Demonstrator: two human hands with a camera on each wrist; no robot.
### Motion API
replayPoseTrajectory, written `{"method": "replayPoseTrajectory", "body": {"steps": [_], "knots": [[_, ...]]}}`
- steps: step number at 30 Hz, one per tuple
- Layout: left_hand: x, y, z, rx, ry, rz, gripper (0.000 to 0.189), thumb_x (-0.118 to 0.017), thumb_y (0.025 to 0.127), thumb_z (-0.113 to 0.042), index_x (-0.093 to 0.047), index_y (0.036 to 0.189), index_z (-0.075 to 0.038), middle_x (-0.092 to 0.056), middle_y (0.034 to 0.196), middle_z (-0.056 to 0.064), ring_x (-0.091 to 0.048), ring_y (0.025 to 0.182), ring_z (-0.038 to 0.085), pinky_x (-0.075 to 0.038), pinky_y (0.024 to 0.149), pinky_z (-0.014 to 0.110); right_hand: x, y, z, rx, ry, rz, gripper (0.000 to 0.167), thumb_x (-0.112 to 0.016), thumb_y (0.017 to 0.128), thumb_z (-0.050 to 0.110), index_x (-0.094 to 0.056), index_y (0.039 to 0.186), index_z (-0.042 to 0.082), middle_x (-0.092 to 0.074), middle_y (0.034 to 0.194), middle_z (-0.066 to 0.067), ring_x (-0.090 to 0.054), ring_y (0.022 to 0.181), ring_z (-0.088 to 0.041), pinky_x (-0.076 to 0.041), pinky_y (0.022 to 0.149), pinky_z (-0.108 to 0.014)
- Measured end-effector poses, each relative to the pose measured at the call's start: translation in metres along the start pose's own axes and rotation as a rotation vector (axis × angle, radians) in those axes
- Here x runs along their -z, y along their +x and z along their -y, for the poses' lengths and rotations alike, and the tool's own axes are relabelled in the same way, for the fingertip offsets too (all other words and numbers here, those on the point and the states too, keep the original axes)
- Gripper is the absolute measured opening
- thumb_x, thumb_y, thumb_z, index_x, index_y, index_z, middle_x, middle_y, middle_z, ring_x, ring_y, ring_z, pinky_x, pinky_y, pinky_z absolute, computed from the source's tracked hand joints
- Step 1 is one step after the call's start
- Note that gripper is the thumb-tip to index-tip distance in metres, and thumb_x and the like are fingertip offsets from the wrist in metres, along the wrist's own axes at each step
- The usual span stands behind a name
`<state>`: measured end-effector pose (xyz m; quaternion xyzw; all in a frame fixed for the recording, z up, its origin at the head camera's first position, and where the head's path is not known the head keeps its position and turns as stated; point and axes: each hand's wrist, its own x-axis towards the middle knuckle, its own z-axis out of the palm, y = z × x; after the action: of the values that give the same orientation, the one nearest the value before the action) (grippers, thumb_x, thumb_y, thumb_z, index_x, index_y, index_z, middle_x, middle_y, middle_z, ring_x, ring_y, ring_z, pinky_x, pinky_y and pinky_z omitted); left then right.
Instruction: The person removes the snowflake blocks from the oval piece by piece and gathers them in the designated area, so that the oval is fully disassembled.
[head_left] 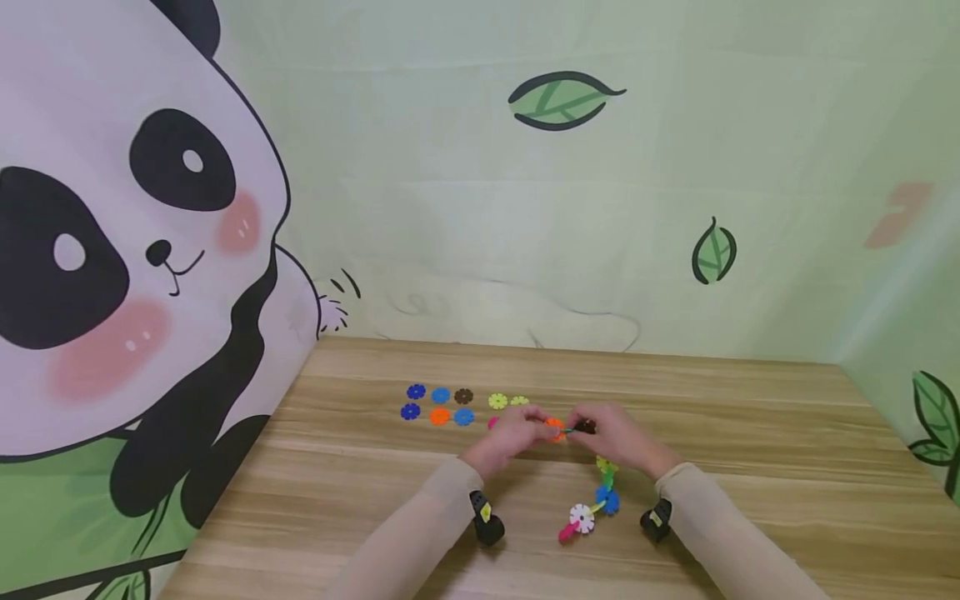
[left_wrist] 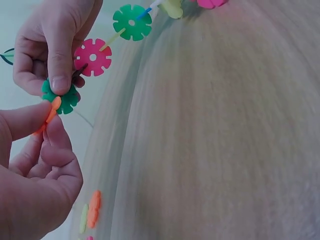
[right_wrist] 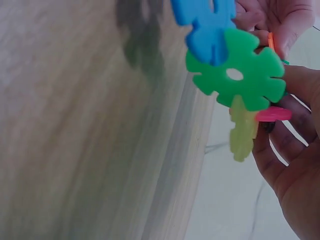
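In the head view my left hand (head_left: 513, 437) and right hand (head_left: 617, 433) meet above the table. My left thumb and fingers pinch an orange notched plastic disc (left_wrist: 52, 111) by its edge. Between my right thumb and fingers is a green notched disc (left_wrist: 69, 101), whose rim meets the orange one; how deeply their slots engage is hidden. From the green disc a chain of interlocked discs leads away, with a pink disc (left_wrist: 94, 59), a yellow disc (right_wrist: 243, 132), another green disc (right_wrist: 250, 55) and a blue disc (right_wrist: 206, 37). A white disc (head_left: 581, 518) lies near its far end.
Loose discs lie in rows on the wooden table (head_left: 337, 500) left of my hands, among them a dark blue disc (head_left: 410, 412), an orange disc (head_left: 439, 417), a brown disc (head_left: 463, 396) and a yellow-green disc (head_left: 497, 401). A panda-printed backdrop (head_left: 450, 208) rises behind.
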<state>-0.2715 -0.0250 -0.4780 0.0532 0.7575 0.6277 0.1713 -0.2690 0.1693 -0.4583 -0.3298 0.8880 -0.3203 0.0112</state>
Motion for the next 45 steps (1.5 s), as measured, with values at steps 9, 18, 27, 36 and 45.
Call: {"method": "replayPoseTrajectory", "body": {"steps": [9,18,27,36,45], "knots": [[0.000,-0.002,-0.002,-0.016,0.038,-0.057,0.012,-0.071,0.080,-0.006,-0.064,0.089,-0.004,-0.060,0.082,0.001,-0.049,0.075,0.016,-0.040,0.065,0.027,-0.001,0.001,-0.002,0.022,-0.008,-0.015,0.008,-0.069,0.086,0.009,-0.066,0.089,0.016,-0.065,0.088,0.008,-0.058,0.081,-0.008,-0.050,0.072,-0.030],[0.012,-0.004,-0.002,-0.039,0.049,-0.027,0.017,-0.071,0.083,-0.013,-0.062,0.096,-0.005,-0.065,0.090,0.003,-0.056,0.085,0.019,-0.044,0.074,0.034,0.001,0.000,-0.005,0.041,-0.004,-0.024,0.005,-0.069,0.086,0.010,-0.065,0.087,0.012,-0.063,0.085,0.009,-0.057,0.079,-0.008,-0.050,0.072,-0.029],[0.044,-0.011,-0.003,-0.095,0.015,-0.005,0.034,-0.066,0.088,-0.006,-0.054,0.118,0.002,-0.066,0.087,0.012,-0.065,0.086,0.034,-0.053,0.080,0.041,0.002,-0.003,-0.007,0.006,0.009,-0.017,0.005,-0.067,0.089,0.016,-0.065,0.086,0.013,-0.063,0.084,0.008,-0.056,0.079,-0.008,-0.049,0.070,-0.028],[0.079,-0.023,0.007,-0.149,0.099,-0.033,0.038,-0.069,0.084,-0.003,-0.056,0.120,0.002,-0.061,0.089,0.009,-0.061,0.082,0.026,-0.052,0.074,0.036,0.002,-0.003,-0.008,-0.023,0.004,-0.010,0.004,-0.069,0.086,0.010,-0.066,0.088,0.013,-0.063,0.086,0.009,-0.056,0.079,-0.009,-0.049,0.070,-0.028],[0.113,-0.041,0.017,-0.142,0.261,-0.055,0.044,-0.074,0.081,-0.006,-0.059,0.122,-0.002,-0.062,0.098,0.005,-0.056,0.088,0.020,-0.049,0.072,0.033,0.003,-0.005,-0.010,-0.027,0.002,-0.019,0.004,-0.069,0.086,0.013,-0.067,0.088,0.010,-0.063,0.087,0.007,-0.056,0.080,-0.009,-0.049,0.071,-0.030]]}}
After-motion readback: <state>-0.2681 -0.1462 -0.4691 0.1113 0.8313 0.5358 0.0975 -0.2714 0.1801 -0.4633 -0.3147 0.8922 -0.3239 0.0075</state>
